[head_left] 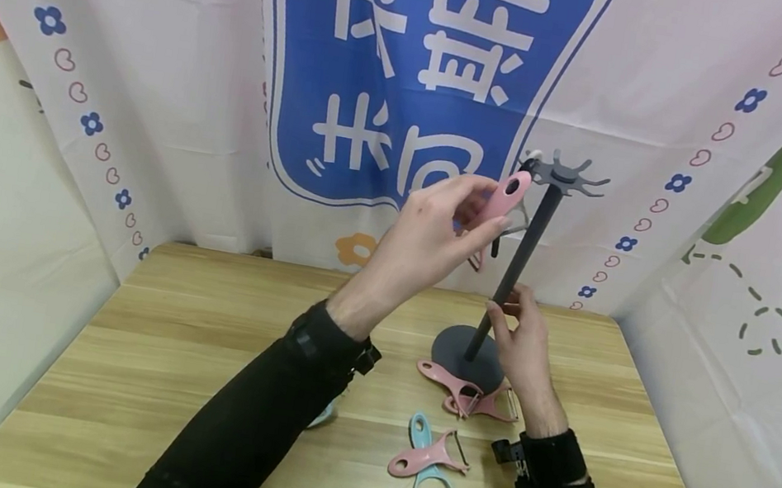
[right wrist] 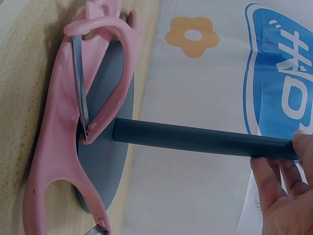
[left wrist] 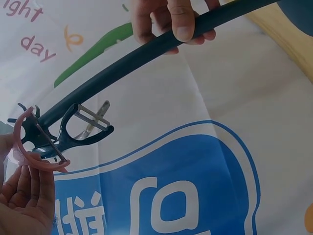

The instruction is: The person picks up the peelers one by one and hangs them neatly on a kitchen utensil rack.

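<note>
My left hand (head_left: pixel 428 220) holds a pink peeler (head_left: pixel 503 197) between thumb and fingers, its handle hole at the height of the hooked top (head_left: pixel 567 175) of a dark grey stand. Lower down, my right hand (head_left: pixel 528 351) grips the stand's pole (right wrist: pixel 205 139) with thumb and fingertips. The pole leans in the head view above its round base (head_left: pixel 451 351). A dark peeler (left wrist: pixel 73 128) hangs at the hooks, close behind the pink one in the left wrist view. Two pink peelers (head_left: pixel 447 381) lie against the base's front edge.
Nearer on the wooden table (head_left: pixel 198 334), a pink peeler (head_left: pixel 429 456) lies across a light blue peeler (head_left: pixel 428 483). Part of another light blue item (head_left: pixel 323 415) shows beside my left sleeve. A printed cloth (head_left: pixel 188 82) hangs behind the table.
</note>
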Available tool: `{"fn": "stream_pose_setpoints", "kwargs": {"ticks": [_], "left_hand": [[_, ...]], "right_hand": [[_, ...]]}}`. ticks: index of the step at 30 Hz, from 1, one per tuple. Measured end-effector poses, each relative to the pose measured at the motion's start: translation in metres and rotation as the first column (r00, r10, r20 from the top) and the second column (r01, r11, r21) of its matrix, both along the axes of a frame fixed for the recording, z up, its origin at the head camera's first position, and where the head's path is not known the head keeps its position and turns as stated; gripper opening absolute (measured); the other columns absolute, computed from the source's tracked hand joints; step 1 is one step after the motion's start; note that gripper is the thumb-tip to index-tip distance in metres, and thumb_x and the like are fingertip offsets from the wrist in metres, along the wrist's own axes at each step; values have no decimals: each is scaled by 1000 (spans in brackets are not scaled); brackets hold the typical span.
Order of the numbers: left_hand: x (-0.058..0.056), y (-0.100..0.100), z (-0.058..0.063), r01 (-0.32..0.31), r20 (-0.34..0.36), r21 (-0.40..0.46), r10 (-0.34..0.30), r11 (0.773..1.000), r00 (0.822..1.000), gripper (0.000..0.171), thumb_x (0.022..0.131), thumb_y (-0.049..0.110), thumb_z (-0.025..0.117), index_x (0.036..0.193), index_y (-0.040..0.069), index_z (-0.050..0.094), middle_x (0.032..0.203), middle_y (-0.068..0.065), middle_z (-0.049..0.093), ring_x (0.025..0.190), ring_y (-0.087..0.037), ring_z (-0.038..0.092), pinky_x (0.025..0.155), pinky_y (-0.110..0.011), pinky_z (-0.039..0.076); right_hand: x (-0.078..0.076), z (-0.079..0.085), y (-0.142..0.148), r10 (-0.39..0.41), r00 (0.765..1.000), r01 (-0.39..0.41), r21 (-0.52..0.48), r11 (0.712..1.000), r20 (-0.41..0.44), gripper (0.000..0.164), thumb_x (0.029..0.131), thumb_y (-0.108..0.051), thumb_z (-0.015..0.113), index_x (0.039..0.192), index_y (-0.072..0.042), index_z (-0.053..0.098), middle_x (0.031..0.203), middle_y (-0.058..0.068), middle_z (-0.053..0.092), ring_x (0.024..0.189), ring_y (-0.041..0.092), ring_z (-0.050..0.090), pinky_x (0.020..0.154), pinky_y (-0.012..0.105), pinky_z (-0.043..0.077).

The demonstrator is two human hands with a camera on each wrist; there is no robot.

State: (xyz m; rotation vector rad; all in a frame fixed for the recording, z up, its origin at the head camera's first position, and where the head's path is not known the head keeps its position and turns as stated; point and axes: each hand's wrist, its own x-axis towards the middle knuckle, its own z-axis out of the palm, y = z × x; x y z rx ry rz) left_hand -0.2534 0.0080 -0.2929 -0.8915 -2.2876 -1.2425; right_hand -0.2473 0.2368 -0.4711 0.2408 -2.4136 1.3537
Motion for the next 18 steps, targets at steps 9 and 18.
{"fn": "stream_pose_setpoints", "kwargs": {"ticks": [9,18], "left_hand": [[0,6,9,-22,-30,-29,21,999,999,49,113,31,83,155,8,72,128,-8,81,103,-15,80,87,-21,70],[-1,11,10,-22,-19,-37,21,999,1000,48,114,31,83,154,7,73,128,-10,81,104,-16,82,90,-21,71]], "right_hand": [[0,1,0,2,1000,-2,8,1000,-10,40,120,-10,69,156,-1,57,142,31,70,133,55,76,101,75,72],[-1,-1,2,7,1000,-7,4,1000,-3,41,120,-11,69,158,-2,57,143,30,70,134,54,75,101,75,72]]}}
